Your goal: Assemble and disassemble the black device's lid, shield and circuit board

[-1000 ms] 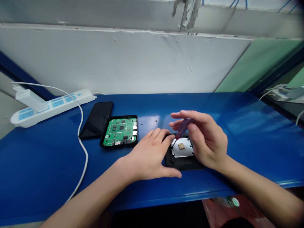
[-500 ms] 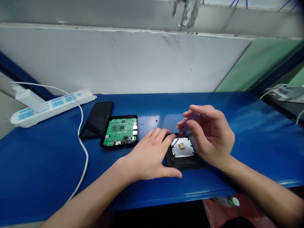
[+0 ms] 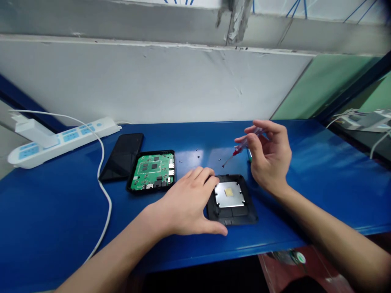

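Observation:
My right hand (image 3: 271,156) is closed on a screwdriver (image 3: 242,145) with a clear purplish handle and a red collar. Its tip, with a small dark bit that looks like a screw, hangs above the table behind a black plastic cover (image 3: 236,213). A silvery metal plate (image 3: 222,198) bearing a tan square pad (image 3: 229,192) lies inside the cover. My left hand (image 3: 189,203) holds the cover's left side, fingers at the far left corner and thumb stretched along the near edge. Several tiny screws (image 3: 198,157) lie on the table beyond my left hand.
Left of my hands, a green circuit board (image 3: 146,173) sits in a black casing (image 3: 130,189), close against a black phone (image 3: 122,156). Farther left are a white power strip (image 3: 70,138) with a plugged-in adapter (image 3: 36,132) and a white cable (image 3: 106,199) across the blue table (image 3: 61,211).
My right hand has lifted the screwdriver away from the metal plate, up and toward the back. My left hand stays on the cover. The view has shifted slightly.

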Motion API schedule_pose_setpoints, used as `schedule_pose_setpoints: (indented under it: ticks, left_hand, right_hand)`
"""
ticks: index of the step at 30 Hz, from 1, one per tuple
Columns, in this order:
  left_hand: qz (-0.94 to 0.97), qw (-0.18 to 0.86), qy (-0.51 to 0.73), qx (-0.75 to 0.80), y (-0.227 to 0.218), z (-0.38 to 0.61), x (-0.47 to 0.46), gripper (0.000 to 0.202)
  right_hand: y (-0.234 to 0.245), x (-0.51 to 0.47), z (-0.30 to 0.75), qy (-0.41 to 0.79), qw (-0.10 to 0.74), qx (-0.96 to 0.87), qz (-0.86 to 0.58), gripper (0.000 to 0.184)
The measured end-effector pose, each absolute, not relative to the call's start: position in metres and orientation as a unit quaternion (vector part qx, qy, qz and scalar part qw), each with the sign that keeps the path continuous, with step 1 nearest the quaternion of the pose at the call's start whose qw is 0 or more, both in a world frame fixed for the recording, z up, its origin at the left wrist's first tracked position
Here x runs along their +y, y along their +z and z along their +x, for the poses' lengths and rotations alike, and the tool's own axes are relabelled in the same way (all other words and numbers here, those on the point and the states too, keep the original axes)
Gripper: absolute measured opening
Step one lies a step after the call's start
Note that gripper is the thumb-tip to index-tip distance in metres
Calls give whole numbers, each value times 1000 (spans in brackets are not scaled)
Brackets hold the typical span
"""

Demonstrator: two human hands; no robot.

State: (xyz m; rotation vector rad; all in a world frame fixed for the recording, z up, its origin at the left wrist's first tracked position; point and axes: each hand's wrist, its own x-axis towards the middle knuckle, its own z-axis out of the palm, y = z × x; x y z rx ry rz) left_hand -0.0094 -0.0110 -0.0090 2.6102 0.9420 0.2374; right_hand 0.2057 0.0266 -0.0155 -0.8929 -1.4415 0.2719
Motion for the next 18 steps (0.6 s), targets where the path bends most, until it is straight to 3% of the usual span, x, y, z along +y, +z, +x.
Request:
schedule_pose_setpoints:
  ticks: [8,18]
  left_hand:
    - [912,172,119,352,-5,-14,-5,57]
    - [911,97,108,385,-16,-12,0,57]
  right_hand:
    - [-19,25,201,193,653,-618,-393,17]
    - [-25,24,198,223,637,-628,-388,16]
